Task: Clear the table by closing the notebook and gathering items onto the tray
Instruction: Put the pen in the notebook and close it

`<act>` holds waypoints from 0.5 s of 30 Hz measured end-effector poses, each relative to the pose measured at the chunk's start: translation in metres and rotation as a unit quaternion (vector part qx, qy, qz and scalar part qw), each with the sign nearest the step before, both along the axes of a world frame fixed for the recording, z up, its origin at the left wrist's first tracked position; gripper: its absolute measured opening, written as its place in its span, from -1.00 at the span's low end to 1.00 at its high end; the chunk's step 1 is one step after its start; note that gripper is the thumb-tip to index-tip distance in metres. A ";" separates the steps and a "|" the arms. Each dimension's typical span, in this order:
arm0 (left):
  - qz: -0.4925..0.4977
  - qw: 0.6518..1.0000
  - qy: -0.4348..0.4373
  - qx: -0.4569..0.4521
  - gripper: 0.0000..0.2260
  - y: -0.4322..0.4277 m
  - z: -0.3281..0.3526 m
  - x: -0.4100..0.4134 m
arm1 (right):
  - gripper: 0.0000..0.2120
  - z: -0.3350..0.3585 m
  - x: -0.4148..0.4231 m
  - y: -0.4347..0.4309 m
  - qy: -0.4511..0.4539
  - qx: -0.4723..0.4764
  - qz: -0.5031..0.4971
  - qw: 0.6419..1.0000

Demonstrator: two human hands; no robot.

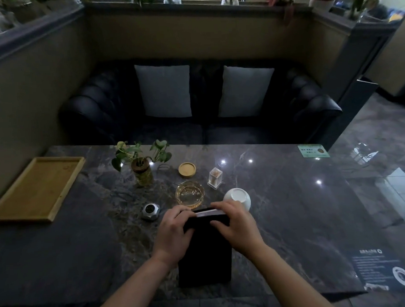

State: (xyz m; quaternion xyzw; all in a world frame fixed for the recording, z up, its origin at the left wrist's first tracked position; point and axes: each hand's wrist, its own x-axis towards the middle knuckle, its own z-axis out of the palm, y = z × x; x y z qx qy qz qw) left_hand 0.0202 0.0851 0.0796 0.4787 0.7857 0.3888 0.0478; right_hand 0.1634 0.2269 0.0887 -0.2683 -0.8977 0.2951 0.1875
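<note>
A black notebook (205, 256) lies on the dark marble table (281, 208) right in front of me. Both hands grip its far edge, where a thin strip of white pages shows between the covers: my left hand (175, 234) on the left corner, my right hand (235, 224) on the right corner. An empty wooden tray (34, 188) sits at the table's far left. Between them lie a glass ashtray (189, 193), a white cup on its side (237, 197), a small silver faceted object (150, 210), a round wooden coaster (187, 169) and a clear toothpick box (215, 178).
A potted green plant in a glass jar (141, 166) stands behind the ashtray. A green card (313, 150) lies at the far right edge, a printed dark placard (379, 271) at the near right corner. A black sofa with two pale cushions (165, 90) faces me.
</note>
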 end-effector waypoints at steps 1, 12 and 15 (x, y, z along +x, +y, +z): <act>0.001 1.000 -0.002 -0.003 -0.66 0.000 -0.001 -0.001 | -0.56 -0.007 0.007 -0.001 0.033 -0.013 -0.044 0.998; 0.003 1.000 0.005 -0.013 -0.58 -0.002 -0.007 -0.003 | -0.93 -0.059 0.023 -0.021 0.103 -0.402 -0.153 0.897; -0.002 1.000 -0.002 0.008 -0.52 0.001 -0.010 0.000 | -0.94 -0.060 0.036 -0.017 0.124 -0.378 -0.177 0.900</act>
